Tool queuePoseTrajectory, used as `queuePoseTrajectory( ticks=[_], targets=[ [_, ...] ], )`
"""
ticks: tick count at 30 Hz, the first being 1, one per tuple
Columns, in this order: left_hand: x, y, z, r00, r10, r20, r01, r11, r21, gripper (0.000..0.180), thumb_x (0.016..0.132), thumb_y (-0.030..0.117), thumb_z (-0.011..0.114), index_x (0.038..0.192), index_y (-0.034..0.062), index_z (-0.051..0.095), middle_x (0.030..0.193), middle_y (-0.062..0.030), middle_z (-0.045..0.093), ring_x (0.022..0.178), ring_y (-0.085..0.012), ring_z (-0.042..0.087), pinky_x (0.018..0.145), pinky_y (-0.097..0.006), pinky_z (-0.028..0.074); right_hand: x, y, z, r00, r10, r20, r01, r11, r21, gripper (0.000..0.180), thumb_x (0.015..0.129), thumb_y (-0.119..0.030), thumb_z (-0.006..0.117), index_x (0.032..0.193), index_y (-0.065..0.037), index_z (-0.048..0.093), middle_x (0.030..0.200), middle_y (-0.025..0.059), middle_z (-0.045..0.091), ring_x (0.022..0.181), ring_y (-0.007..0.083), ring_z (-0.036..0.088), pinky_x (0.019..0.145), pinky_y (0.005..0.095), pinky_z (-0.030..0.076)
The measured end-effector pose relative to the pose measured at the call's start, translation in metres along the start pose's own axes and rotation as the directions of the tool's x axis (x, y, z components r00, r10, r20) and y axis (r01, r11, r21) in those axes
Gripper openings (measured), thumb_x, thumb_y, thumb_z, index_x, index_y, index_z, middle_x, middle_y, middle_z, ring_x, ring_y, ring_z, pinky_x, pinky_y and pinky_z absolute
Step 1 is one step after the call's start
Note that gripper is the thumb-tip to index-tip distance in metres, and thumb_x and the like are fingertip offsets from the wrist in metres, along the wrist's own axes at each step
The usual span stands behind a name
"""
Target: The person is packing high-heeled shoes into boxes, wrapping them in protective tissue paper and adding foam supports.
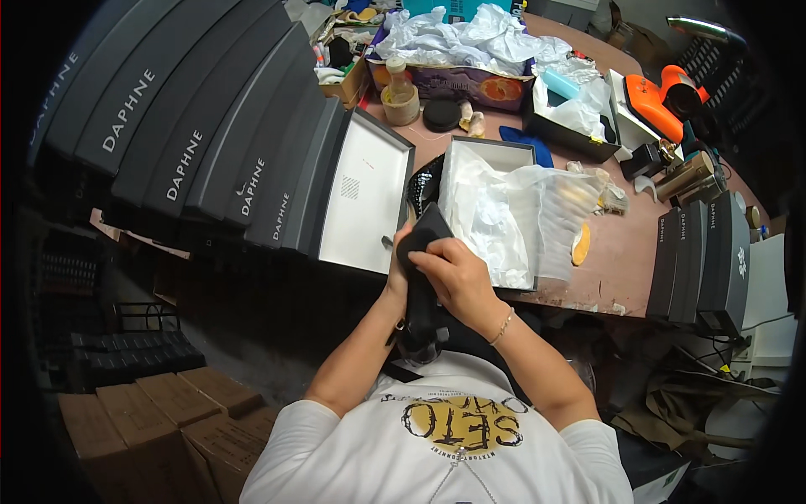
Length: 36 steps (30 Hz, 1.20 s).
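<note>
My left hand is wrapped round the side of a black pointed shoe, held toe up in front of my body. A strap with a small buckle shows lower down, beside my left wrist. My right hand has its fingers pinched together against the shoe's dark face; what they hold, if anything, is hidden. Just beyond, a glossy black textured shoe stands partly covered between a white-lined box lid and an open shoe box filled with white tissue paper.
Dark shoe boxes stand in a long row at left, with several more at right. Behind are a glass bottle, a tissue-filled carton and an orange tool. Brown cartons are stacked at lower left.
</note>
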State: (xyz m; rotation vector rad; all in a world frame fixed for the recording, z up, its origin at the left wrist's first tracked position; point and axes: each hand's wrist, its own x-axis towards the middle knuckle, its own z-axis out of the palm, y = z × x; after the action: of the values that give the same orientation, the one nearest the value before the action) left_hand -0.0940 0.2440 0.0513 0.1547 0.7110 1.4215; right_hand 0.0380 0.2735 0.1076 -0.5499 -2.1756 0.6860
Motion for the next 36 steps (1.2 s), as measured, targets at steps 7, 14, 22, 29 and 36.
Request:
queuePoseTrajectory(
  ticks=[7,14,22,29,36],
  targets=[
    [0.015,0.052,0.01,0.996,0.02,-0.087,-0.015,0.998,0.065,0.071,0.083,0.072,0.038,0.087,0.0046,0.059,0.065,-0.0109,0.059,0.052,-0.0204,0.06,0.044,-0.029,0.049,-0.082,-0.01,0.002,0.942,0.311,0.126,-0.334,0.903,0.269,0.026,0.082,0.007,0.06,0.107,-0.001,0.064,0.089,0.0142,0.058,0.079,0.0273,0.06,0.07,0.0302,0.049],
    [0.018,0.041,0.044,0.971,0.206,-0.125,-0.19,0.974,0.125,0.072,0.083,0.074,0.035,0.086,0.0058,0.059,0.063,-0.0089,0.059,0.049,-0.018,0.058,0.044,-0.027,0.048,-0.036,-0.04,-0.01,0.993,-0.118,-0.026,0.114,0.987,-0.117,0.041,0.069,0.001,0.067,0.11,-0.004,0.066,0.084,0.0068,0.057,0.063,0.0202,0.053,0.055,0.0312,0.044],
    [0.024,0.052,0.052,0.982,0.155,-0.112,-0.162,0.985,-0.056,0.071,0.084,0.069,0.039,0.095,0.0025,0.059,0.079,-0.0138,0.063,0.052,-0.0227,0.058,0.039,-0.031,0.045,-0.056,-0.02,-0.036,0.929,0.3,-0.216,-0.28,0.952,0.122,0.038,0.077,0.007,0.06,0.113,-0.003,0.064,0.094,0.0117,0.058,0.079,0.0247,0.059,0.07,0.0318,0.05],
    [0.023,0.064,0.051,0.981,0.187,-0.053,-0.186,0.982,0.022,0.081,0.084,0.074,0.034,0.104,-0.001,0.058,0.085,-0.0153,0.064,0.057,-0.0214,0.062,0.041,-0.029,0.049,-0.096,-0.015,-0.042,0.878,0.476,0.046,-0.462,0.821,0.335,0.029,0.083,0.005,0.057,0.111,-0.001,0.064,0.094,0.0112,0.057,0.083,0.0198,0.057,0.072,0.0268,0.046],
    [0.092,0.019,0.057,0.913,0.364,0.187,-0.381,0.593,0.71,0.058,0.089,0.043,0.062,0.124,-0.003,0.051,0.13,-0.0192,0.046,0.124,-0.0298,0.043,0.107,-0.039,0.032,-0.06,0.018,-0.094,0.81,0.451,-0.375,-0.453,0.887,0.088,0.026,0.087,0.0,0.059,0.112,0.001,0.064,0.095,0.0105,0.059,0.084,0.019,0.056,0.076,0.0272,0.044]
  ],
)
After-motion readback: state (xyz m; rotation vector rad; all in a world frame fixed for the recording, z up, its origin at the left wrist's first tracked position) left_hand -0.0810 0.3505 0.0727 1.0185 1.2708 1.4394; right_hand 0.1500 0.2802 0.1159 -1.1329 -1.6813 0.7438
